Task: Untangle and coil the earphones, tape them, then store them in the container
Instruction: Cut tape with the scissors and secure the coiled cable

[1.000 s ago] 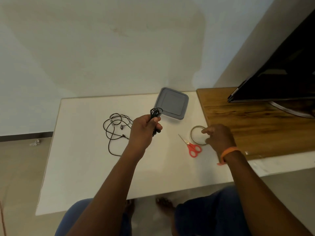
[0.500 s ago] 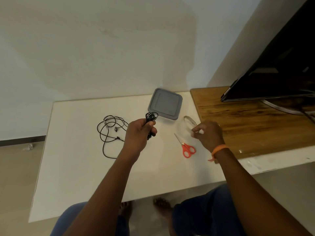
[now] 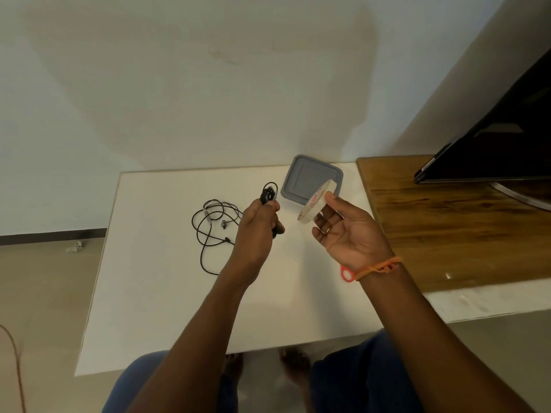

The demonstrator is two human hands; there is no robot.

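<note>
1. Change noted: a second ago the tape roll lay flat on the table beside the scissors; it is now lifted clear and held up in front of the container.
2. Right hand: palm turned up, fingers pinching the tape roll at its rim, the roll tilted on edge. Printed lettering shows on its inner face.
3. Left hand: closed around a coiled set of earphones, a small loop of black cord standing above the fist. It has kept this hold over the last second.
4. A second, loose set of earphones lies uncoiled on the table just left of the left hand, untouched.
5. Meaning for the task: coiling of the held set appears finished and the taping step is about to begin. A free end of tape is not visible; whether one is lifted cannot be told.
6. Container: grey, square, at the table's far edge near the wall. Whether its lid is on cannot be told.
7. Scissors: only a red handle ring shows, just below the right wrist.
8. Room: the near and middle table is bare, giving space to work. To the right, a raised wooden surface carrying a dark screen limits sideways movement.
</note>
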